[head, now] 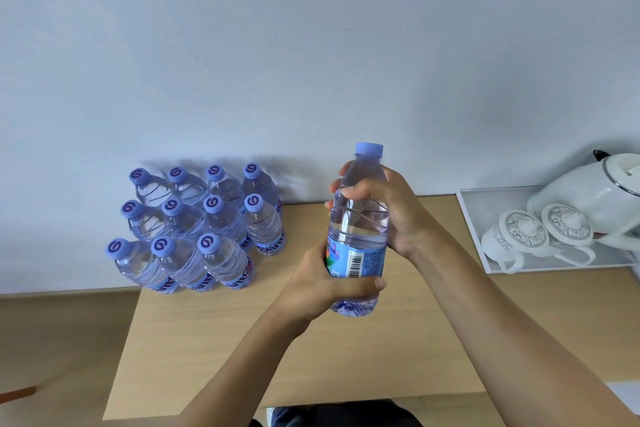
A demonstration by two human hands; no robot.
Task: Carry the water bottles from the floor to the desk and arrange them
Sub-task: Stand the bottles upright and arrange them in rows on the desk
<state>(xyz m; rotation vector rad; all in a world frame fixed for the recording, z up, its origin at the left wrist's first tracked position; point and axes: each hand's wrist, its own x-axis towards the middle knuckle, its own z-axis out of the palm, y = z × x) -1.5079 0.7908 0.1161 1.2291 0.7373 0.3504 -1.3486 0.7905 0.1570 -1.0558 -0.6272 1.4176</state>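
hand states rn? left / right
Left hand: closed around the lower, labelled part of the water bottle.
Right hand: closed around the same bottle's upper part, below the cap.

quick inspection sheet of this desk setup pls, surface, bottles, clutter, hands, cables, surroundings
surface: light wooden desk against a pale wall.
job's things: eleven capped bottles upright in rows at the back left, front row one short; one more held bottle upright above the desk.
clutter: white tray at right with a kettle and two cups.
hands: left hand grips the held bottle's label area; right hand grips its upper body.
cables: nothing seen.
surroundings: wood floor at left.
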